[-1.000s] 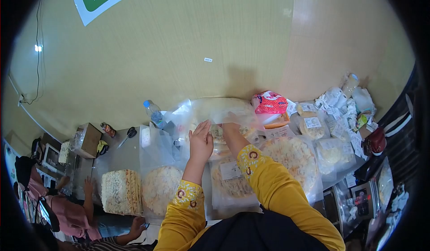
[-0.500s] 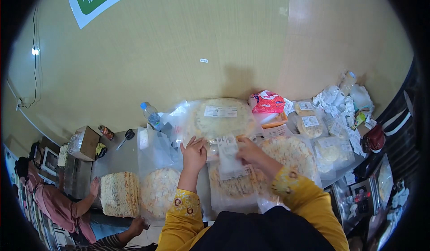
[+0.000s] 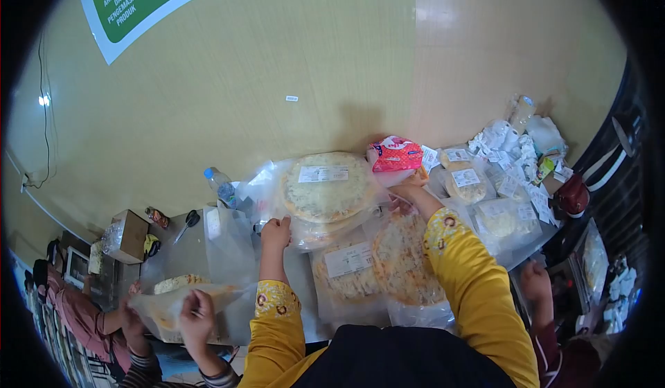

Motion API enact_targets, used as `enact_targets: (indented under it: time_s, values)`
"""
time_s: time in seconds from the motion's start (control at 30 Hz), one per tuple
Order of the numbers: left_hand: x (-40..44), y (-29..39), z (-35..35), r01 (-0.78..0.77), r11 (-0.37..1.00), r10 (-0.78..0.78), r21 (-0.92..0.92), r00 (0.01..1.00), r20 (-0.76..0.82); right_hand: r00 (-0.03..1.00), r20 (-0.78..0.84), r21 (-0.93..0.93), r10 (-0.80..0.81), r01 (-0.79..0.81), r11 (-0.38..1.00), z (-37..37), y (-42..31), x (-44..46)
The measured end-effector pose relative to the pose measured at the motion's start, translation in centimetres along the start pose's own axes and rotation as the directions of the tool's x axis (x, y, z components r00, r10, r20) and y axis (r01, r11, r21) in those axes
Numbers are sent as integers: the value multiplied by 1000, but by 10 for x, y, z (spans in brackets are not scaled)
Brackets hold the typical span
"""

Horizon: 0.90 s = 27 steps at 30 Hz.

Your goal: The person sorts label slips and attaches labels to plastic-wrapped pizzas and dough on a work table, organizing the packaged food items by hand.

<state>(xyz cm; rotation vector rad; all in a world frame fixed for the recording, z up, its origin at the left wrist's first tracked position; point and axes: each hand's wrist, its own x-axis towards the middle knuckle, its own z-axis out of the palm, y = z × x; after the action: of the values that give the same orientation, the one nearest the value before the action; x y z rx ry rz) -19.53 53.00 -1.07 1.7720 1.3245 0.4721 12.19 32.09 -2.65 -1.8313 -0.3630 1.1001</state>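
Observation:
My left hand (image 3: 276,233) is closed at the lower left edge of the clear bag round a stack of large flat round items (image 3: 329,197), which bears a white label (image 3: 323,174). My right hand (image 3: 409,195) is at the right, beside the red and pink packet (image 3: 396,154); its fingers are partly hidden and what they hold, if anything, cannot be made out. Just below lie a bagged labelled round item (image 3: 346,277) and another bagged round item (image 3: 409,256).
Co-workers' hands (image 3: 197,317) lift a bagged item (image 3: 170,312) at the left. Another person's hand (image 3: 537,284) is at the lower right. Scissors (image 3: 188,223), a bottle (image 3: 220,184), a cardboard box (image 3: 129,235), small labelled bags (image 3: 465,180) and crumpled white paper (image 3: 499,137) lie around.
My right hand has moved right, away from the folded label sheet it handled. My left hand has moved to the bag's left edge. Co-workers have lifted a bagged item; a hand has appeared at right.

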Motion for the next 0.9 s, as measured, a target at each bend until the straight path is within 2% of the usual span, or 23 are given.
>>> enact_targets:
  time_s: [0.03,0.07,0.13,0.17,0.27,0.37,0.47,0.57,0.67,0.77,0.83,0.9]
  values:
    - [3,0,0,11,998,-7,-56,997,74,995,94,-19,39,-37,999,5,-4,0]
    - [10,-4,0,-36,999,38,-26,995,89,979,187,-40,81,-75,996,8,-6,0]
    - [19,-8,0,-126,992,121,32,984,128,981,193,-22,31,-27,999,5,-10,-4]
    - [22,-10,0,-59,992,75,-113,986,149,981,195,-11,5,-2,1000,4,-13,-7]
    - [3,36,-19,130,874,-24,-469,974,224,991,75,224,-112,93,970,10,-40,-35]
    - [-4,63,-31,141,567,90,-811,969,232,961,166,447,-220,125,886,1,-73,-67]
    - [-39,106,-35,27,346,256,-938,959,122,951,135,613,-278,141,778,-13,-102,-108]
    - [-84,140,-35,38,138,386,-990,918,89,905,34,684,-423,288,670,-27,-117,-178]
    - [-133,160,-36,150,131,426,-980,884,192,801,-16,743,-598,410,529,-51,-106,-246]
    - [-167,149,-27,223,171,553,-960,784,281,749,-224,686,-623,575,445,-67,-79,-320]
    - [-222,172,-18,236,277,387,-931,860,333,700,-420,619,-578,686,382,-66,-57,-364]
    - [-237,159,-6,247,322,599,-914,695,399,644,-536,574,-546,752,323,-68,-28,-401]
